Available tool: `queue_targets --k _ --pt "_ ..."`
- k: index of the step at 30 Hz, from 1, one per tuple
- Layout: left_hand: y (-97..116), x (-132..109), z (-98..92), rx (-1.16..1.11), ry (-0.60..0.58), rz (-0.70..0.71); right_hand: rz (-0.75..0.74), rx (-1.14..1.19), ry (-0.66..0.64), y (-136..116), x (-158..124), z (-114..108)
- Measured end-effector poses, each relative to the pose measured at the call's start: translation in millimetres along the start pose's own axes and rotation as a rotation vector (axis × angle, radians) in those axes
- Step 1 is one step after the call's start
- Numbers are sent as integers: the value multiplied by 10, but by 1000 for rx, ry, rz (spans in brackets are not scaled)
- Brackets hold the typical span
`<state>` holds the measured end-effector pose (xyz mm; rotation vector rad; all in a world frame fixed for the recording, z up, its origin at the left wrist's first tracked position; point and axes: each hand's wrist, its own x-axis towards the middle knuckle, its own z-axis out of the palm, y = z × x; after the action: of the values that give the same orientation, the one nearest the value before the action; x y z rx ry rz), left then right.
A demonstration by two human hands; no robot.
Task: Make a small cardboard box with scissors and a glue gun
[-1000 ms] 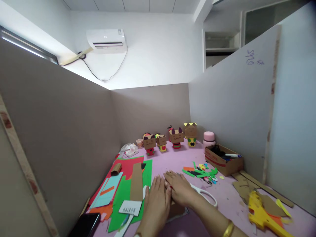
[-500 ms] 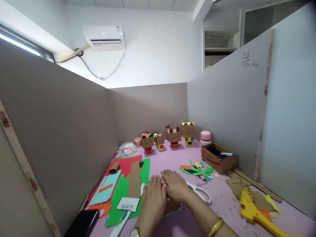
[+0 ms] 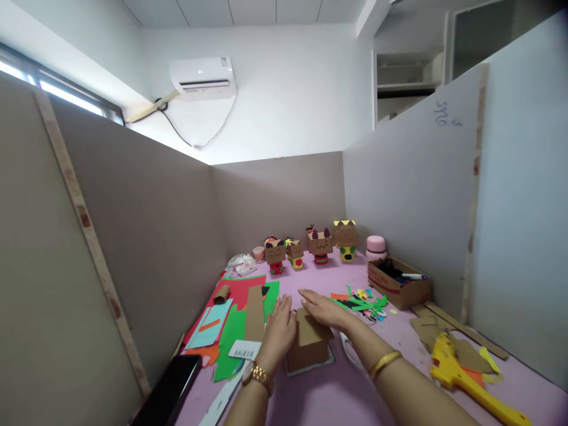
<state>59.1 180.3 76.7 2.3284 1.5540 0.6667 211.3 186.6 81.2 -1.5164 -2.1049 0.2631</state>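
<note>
On pink worktop (image 3: 306,399), toward near edge, has cardboard box (image 3: 308,355); lays left hand (image 3: 281,326) along its left side, right hand (image 3: 323,309) over its far right edge, with each grip flat and outstretched; has white scissors (image 3: 343,341) just right.

Left hand (image 3: 281,331) masks the cardboard box's (image 3: 309,354) left side, right forearm (image 3: 393,370) hides most of the scissors (image 3: 345,347), phone (image 3: 171,387) cut off near left!

White wall (image 3: 293,94) at 12 o'clock, panelled ceiling (image 3: 252,13) above. Air conditioner (image 3: 204,76), 11. Narrow window (image 3: 73,97), 10, bright light behind. Left partition (image 3: 155,219), 9, grey; right partition (image 3: 399,195), 3, scribbled on. Recessed shelves (image 3: 408,72) between 1 and 2. Lilac tabletop (image 3: 319,399), 6.
</note>
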Motion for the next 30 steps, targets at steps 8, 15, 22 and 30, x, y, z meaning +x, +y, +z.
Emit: queue_targets --k 8,15,22,30 --pt "-8 -2 122 97 -21 51 44 -46 0 -99 -61 244" --pt "-132 99 208 17 -6 53 54 -67 -35 -98 -41 214" --pt "-179 73 159 -86 122 -140 72 -95 -15 -124 -62 82" --pt "76 -158 133 126 47 -65 44 -150 -16 -304 -190 211"
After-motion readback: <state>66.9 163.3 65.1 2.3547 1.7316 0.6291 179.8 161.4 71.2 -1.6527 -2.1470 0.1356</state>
